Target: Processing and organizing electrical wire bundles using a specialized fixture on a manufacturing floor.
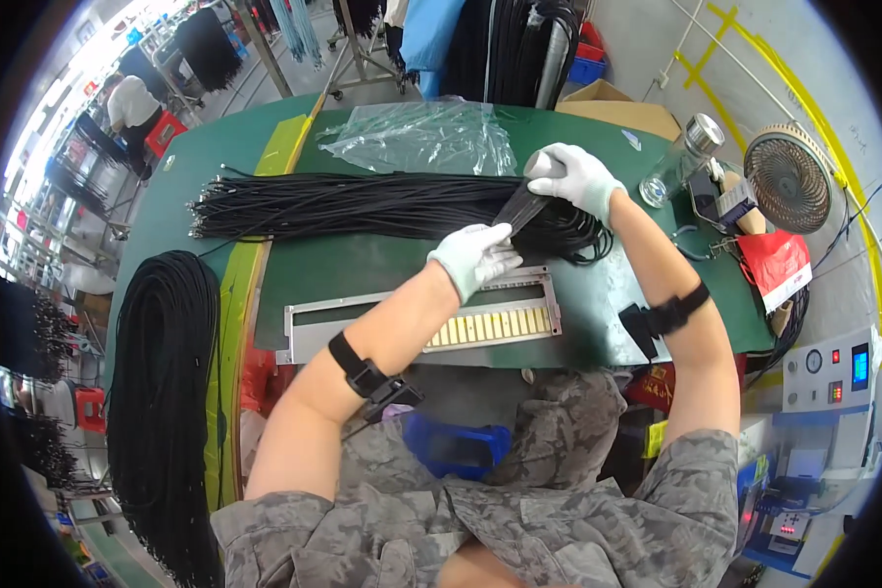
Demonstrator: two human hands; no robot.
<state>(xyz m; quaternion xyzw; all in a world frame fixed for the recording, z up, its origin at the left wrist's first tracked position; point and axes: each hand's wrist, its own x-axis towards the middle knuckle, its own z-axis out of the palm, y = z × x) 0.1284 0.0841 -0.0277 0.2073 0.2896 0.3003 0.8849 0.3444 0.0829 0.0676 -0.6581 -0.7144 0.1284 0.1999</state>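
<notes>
Both my hands wear white gloves and work over the right end of a long bundle of black cables point(363, 204) lying across the table. My right hand point(573, 180) is closed, gripping one end of a short bunch of dark strands point(525, 208), probably cables. The lower end of that bunch runs to my left hand point(475, 257), whose fingers are curled in around it. Just below my left hand lies a metal frame point(363, 312) with a row of cream-coloured blocks point(495, 325). Looped cable ends hang beneath my right hand.
Clear plastic film point(426, 137) lies behind the bundle. A second coil of black cables point(167, 363) drapes over the table's left side. On the right stand a glass bottle point(668, 171), a fan point(787, 181) and a red bag point(776, 267). A control box point(828, 370) stands lower right.
</notes>
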